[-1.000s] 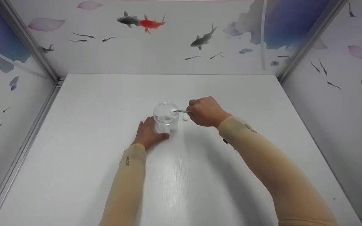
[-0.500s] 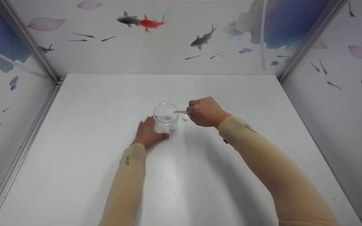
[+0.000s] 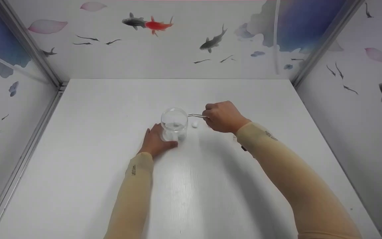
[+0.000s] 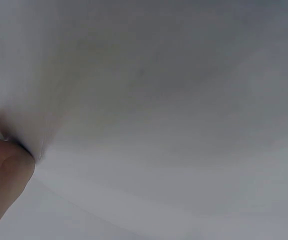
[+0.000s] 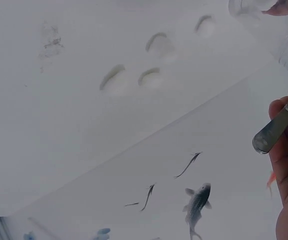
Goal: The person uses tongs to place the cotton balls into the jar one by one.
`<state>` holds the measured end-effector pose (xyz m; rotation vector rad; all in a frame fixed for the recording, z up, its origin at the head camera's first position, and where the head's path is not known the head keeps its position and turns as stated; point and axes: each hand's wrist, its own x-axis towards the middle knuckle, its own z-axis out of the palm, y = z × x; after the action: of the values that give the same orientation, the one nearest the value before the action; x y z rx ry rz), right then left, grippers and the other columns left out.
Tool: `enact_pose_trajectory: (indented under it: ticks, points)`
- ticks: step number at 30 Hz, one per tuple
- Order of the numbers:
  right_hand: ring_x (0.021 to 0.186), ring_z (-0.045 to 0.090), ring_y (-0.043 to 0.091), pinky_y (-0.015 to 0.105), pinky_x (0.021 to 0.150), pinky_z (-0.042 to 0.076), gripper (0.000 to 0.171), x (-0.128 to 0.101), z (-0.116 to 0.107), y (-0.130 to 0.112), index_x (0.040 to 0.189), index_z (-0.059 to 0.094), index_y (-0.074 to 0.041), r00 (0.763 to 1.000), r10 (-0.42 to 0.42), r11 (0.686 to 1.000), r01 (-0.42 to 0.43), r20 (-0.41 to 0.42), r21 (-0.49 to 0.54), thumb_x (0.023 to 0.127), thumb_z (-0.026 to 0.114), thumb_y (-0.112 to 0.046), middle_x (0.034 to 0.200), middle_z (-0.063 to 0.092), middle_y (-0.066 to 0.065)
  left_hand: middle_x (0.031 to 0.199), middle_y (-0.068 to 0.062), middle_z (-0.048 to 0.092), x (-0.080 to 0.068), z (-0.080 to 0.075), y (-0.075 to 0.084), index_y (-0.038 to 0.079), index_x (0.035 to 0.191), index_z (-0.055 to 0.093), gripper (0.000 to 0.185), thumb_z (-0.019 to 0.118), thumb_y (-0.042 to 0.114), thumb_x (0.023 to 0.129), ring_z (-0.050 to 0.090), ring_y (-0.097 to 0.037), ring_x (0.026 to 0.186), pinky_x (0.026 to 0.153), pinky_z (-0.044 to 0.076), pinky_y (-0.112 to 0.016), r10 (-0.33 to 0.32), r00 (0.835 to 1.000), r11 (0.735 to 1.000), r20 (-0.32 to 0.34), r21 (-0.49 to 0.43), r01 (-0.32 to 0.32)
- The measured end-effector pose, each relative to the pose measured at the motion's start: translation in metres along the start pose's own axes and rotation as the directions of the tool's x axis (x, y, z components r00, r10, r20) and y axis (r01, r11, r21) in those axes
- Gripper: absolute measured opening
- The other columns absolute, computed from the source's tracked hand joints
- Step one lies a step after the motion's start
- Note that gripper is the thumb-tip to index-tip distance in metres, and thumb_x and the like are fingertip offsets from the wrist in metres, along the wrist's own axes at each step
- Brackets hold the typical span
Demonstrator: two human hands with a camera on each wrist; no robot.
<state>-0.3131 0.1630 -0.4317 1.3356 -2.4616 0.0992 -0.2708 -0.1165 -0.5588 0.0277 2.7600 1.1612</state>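
A clear round jar [image 3: 174, 119] stands upright mid-table, its mouth facing up. My left hand [image 3: 156, 142] holds its left side, thumb in front and fingers behind. In the left wrist view only part of that hand [image 4: 6, 175] shows at the edge. My right hand [image 3: 225, 116] grips slim metal tweezers [image 3: 196, 115], their tips just right of the jar's rim with nothing visible between them. Their flat rounded end [image 5: 273, 135] juts from the palm in the right wrist view. A white cotton ball [image 3: 195, 124] lies on the table below the tweezers.
Several white cotton balls [image 5: 161, 46] lie spread on the white table [image 3: 95, 109] in the right wrist view. Panels with painted fish [image 3: 212, 41] enclose the back and sides of the table.
A cotton ball at the tweezers' tips over the jar has left them. My right hand has then drawn the tweezers right, off the rim. My left hand stays on the jar.
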Motion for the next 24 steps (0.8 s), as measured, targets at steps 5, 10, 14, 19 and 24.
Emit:
enact_pose_trajectory:
  ticks: [5,10,14,19,24]
  points:
    - [0.053,0.055,0.017,0.035,0.046,0.052,0.01,-0.013,0.0,0.011,0.085,0.076,-0.008,1.0,0.02,1.0,-0.02,-0.009,0.013,0.088,0.068,-0.006,0.07,0.061,0.002,0.16,-0.009,0.032,-0.001,-0.001,0.0,0.014,0.158,0.027,0.108,0.085,0.052,0.074,0.018,-0.024,0.149,0.122,-0.007,-0.036,-0.019,1.0,1.0,0.005,0.0,0.019]
    - [0.055,0.058,0.018,0.035,0.049,0.055,0.01,-0.029,0.003,0.024,0.086,0.077,-0.007,0.997,0.07,0.997,-0.07,0.023,0.011,0.089,0.068,-0.006,0.072,0.063,0.004,0.159,-0.009,0.032,-0.001,-0.001,0.0,0.014,0.158,0.027,0.108,0.085,0.05,0.074,0.019,-0.024,0.149,0.122,-0.007,-0.037,-0.02,1.0,1.0,0.006,0.002,0.02]
    - [0.054,0.056,0.017,0.036,0.049,0.054,0.009,-0.044,0.008,0.033,0.082,0.076,-0.007,0.995,0.094,0.995,-0.095,0.038,0.009,0.087,0.069,-0.006,0.071,0.063,0.004,0.158,-0.009,0.035,-0.001,-0.001,0.001,0.014,0.157,0.028,0.108,0.086,0.049,0.073,0.023,-0.024,0.148,0.122,-0.007,-0.037,-0.015,1.0,1.0,-0.003,-0.003,0.015]
    - [0.052,0.054,0.017,0.037,0.048,0.053,0.009,-0.059,0.015,0.042,0.079,0.073,-0.007,0.989,0.131,0.991,-0.131,0.067,-0.008,0.087,0.07,-0.006,0.069,0.061,0.004,0.159,-0.009,0.033,-0.001,-0.001,0.001,0.013,0.157,0.027,0.109,0.086,0.05,0.073,0.02,-0.024,0.149,0.122,-0.007,-0.036,-0.012,1.0,1.0,-0.001,-0.002,0.012]
    - [0.054,0.054,0.018,0.039,0.05,0.054,0.009,-0.068,0.02,0.045,0.081,0.074,-0.006,0.975,0.177,0.984,-0.173,0.131,-0.036,0.089,0.071,-0.008,0.071,0.061,0.005,0.159,-0.009,0.033,-0.001,-0.001,0.001,0.013,0.157,0.027,0.108,0.085,0.05,0.073,0.019,-0.024,0.149,0.122,-0.007,-0.037,-0.001,1.0,1.0,0.003,0.006,0.001]
